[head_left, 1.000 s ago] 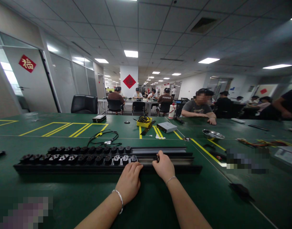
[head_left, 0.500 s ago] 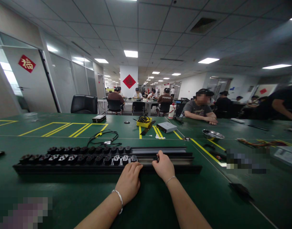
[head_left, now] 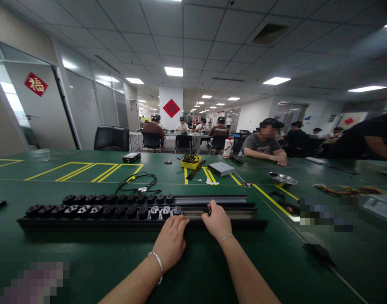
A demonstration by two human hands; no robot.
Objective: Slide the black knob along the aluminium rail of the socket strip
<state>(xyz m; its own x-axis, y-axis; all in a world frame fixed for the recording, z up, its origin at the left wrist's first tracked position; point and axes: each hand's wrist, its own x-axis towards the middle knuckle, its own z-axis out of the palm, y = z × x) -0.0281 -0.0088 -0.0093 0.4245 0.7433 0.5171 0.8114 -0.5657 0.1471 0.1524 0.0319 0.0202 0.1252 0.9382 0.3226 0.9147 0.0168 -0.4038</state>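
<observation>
Two long black track rails lie side by side across the green table; the near rail (head_left: pixel 85 225) and the far rail (head_left: pixel 212 198) both carry rows of round plug-socket modules (head_left: pixel 130 212) on their left parts. Some modules in the near row have silvery faces. My left hand (head_left: pixel 171 236) is closed over the front wall of the near rail, fingertips beside the last module of the row. To its right, my right hand (head_left: pixel 217 221) pinches a small black piece (head_left: pixel 209 210) above the bare metal channel of the near rail; most of that piece is hidden by the fingers.
Behind the rails lie a black cable (head_left: pixel 142 179), a yellow tray of wires (head_left: pixel 190 161) and a grey box (head_left: pixel 221 168). A metal bowl (head_left: pixel 282 178) and bundled wires (head_left: pixel 345 190) are at the right. A person (head_left: pixel 263 143) sits across the table.
My hands and the rails look unmoved. At the far right, a person in dark clothing has shifted slightly.
</observation>
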